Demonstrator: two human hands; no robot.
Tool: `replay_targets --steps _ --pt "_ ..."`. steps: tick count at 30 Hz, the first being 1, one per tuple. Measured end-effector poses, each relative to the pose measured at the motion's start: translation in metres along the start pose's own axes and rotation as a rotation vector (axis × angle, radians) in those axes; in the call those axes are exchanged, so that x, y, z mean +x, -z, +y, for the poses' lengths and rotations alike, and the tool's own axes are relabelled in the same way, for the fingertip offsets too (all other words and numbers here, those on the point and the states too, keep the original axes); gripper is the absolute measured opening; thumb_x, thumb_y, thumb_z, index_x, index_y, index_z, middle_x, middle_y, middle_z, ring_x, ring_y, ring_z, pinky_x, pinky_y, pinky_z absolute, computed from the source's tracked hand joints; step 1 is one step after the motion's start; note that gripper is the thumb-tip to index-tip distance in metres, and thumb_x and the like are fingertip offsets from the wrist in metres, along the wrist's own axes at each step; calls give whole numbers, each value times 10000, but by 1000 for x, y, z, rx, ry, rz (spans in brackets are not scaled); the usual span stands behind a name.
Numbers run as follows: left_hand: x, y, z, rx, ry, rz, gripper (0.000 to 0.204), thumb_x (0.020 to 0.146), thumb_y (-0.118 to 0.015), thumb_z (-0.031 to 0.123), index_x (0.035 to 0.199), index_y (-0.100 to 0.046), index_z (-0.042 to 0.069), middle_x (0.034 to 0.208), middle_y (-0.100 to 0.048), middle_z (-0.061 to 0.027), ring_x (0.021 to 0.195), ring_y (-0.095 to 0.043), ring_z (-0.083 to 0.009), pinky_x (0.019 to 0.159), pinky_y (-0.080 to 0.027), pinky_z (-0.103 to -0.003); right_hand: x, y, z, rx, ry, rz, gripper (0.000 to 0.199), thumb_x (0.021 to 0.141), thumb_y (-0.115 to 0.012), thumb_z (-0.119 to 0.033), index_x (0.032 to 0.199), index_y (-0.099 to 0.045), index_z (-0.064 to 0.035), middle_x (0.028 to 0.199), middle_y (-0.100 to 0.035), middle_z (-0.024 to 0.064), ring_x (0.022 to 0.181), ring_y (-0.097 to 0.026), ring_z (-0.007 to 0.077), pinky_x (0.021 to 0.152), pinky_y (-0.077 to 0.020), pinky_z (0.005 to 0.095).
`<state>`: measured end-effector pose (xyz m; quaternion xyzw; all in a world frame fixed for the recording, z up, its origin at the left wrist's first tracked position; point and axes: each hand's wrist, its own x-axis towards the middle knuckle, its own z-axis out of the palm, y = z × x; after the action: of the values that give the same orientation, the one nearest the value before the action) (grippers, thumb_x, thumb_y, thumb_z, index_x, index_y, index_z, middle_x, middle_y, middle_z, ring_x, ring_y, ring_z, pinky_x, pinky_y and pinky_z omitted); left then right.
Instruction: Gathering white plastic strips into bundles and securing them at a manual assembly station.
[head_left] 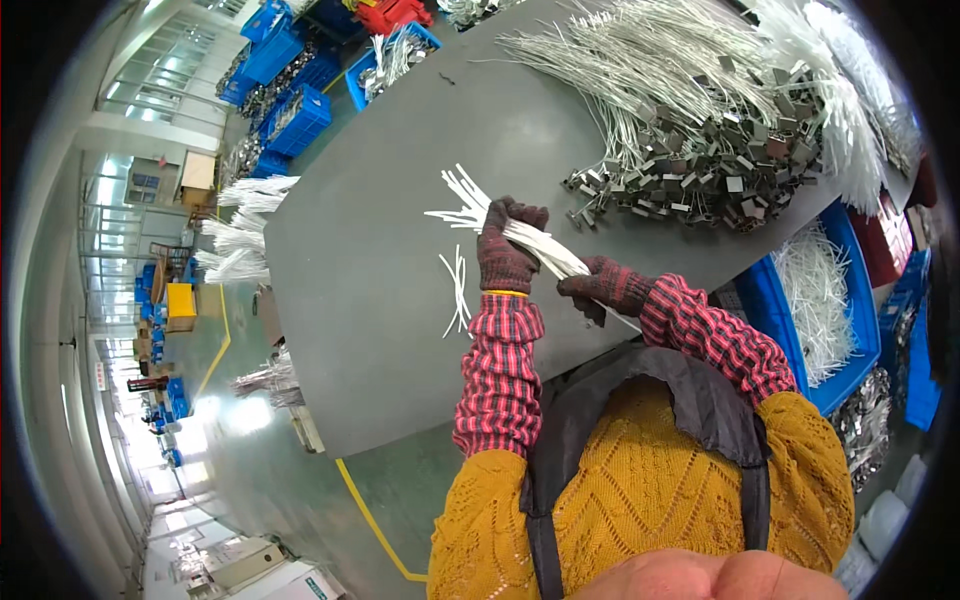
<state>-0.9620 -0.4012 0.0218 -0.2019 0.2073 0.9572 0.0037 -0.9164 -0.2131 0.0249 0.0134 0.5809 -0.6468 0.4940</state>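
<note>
A bundle of thin white wires (545, 246) runs slantwise through both my gloved hands above the grey table. My left hand (510, 245), in a dark knitted glove, is closed round its middle, and the far ends fan out beyond the fist. At the near end, my right hand (612, 287) has its fingers closed on the same bundle, with a few wire tips showing below it. Left of my left hand, several loose white wires (457, 292) lie on the table. Further off to the right is a heap of small metal blocks (715, 165) with long white leads (650, 60).
The grey table (370, 350) ends on the left beside stacked white bundles (240, 228). A blue crate (862, 290) of white wire pieces stands right of the table. More blue crates (300, 120) sit on the floor beyond it. A yellow line (375, 520) marks the green floor.
</note>
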Motion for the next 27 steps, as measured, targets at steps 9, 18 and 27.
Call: replay_targets --steps 9,18,27 --pt "37 31 104 51 -330 83 193 930 -639 254 872 -601 74 779 -603 -50 751 -610 -227 863 -555 -478 -13 31 19 -122 25 124 236 892 -634 -269 859 -624 -36 514 -502 30 362 -480 141 334 -393 302" --pt "34 53 29 347 83 -6 263 887 -705 226 1026 -634 15 857 -679 -134 827 -689 -318 803 -581 -470 59 25 -12 -184 201 461 327 947 -563 -365 1005 -597 -45 634 -571 86 444 -555 179 397 -442 331" --pt "36 56 -8 549 216 -52 334 902 -678 170 1181 -623 -6 1055 -673 -137 972 -657 -225 818 -555 -357 91 -12 -20 -1014 147 474 441 934 -519 -430 1210 -576 -92 1112 -664 196 1037 -632 384 881 -496 470"
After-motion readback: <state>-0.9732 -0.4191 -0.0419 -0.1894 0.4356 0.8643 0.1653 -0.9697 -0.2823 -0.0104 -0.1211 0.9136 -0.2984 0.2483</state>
